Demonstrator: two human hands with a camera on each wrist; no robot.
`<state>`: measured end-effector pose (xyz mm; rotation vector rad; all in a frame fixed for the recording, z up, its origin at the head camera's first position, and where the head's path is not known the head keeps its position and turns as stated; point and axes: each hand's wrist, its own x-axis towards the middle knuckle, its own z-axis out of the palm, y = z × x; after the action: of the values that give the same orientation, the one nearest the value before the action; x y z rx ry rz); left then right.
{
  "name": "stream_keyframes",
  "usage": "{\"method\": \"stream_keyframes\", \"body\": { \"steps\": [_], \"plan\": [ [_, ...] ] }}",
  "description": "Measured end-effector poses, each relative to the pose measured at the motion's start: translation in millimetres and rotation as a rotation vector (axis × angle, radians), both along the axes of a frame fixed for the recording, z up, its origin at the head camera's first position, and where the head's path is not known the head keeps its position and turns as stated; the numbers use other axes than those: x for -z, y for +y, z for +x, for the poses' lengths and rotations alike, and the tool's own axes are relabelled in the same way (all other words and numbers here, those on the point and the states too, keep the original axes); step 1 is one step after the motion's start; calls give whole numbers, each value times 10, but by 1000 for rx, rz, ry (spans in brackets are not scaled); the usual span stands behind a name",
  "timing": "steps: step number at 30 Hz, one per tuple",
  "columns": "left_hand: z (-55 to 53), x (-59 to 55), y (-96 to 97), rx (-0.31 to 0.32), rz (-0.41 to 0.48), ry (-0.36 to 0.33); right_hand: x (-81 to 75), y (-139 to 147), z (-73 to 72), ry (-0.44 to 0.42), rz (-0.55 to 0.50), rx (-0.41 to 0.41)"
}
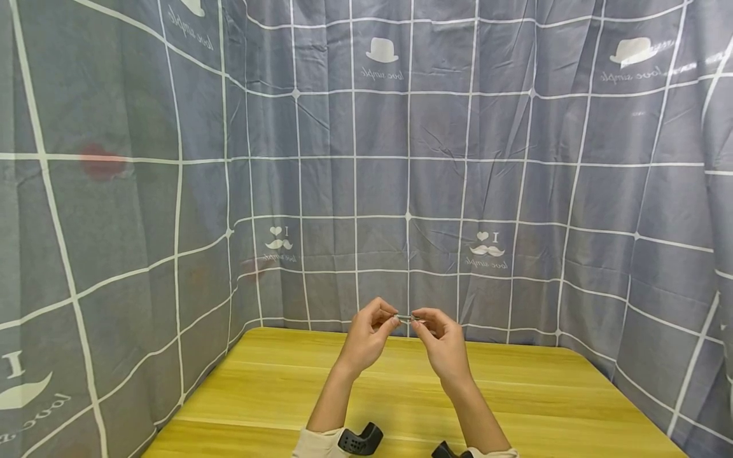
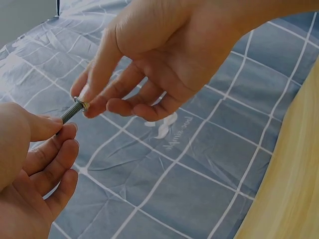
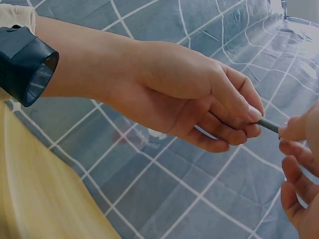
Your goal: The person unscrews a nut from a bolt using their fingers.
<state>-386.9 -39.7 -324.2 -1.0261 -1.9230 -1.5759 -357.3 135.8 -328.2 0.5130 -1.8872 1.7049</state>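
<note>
A threaded metal bolt (image 1: 404, 317) is held between both hands above the far part of the table. My left hand (image 1: 365, 337) pinches one end between thumb and fingers. At the opposite end, my right hand (image 1: 445, 346) pinches a small ring-like metal piece (image 2: 84, 105) around the bolt; fingertips partly hide it, and I cannot tell if it is a nut or a washer. Bare thread shows between the two hands in the right wrist view, where the bolt (image 3: 269, 125) slants slightly. The other fingers of both hands are loosely bent.
Beneath the hands is a yellow wood-grain table (image 1: 275, 394). A grey curtain (image 1: 321, 191) with white grid lines hangs behind it and along both sides. Black wrist-worn devices (image 1: 361, 439) sit at the cuffs of light sleeves (image 1: 317, 444).
</note>
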Motion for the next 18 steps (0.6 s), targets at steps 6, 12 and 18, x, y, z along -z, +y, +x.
{"method": "stream_keyframes", "body": {
  "steps": [6, 12, 18],
  "plan": [
    [-1, 5, -8, 8, 13, -3, 11, -6, -4, -39, -6, -3],
    [7, -8, -7, 5, 10, -8, 6, -1, -6, -10, -14, -1],
    [1, -8, -3, -4, 10, -2, -7, 7, 6, -34, 2, 8]
  ]
}}
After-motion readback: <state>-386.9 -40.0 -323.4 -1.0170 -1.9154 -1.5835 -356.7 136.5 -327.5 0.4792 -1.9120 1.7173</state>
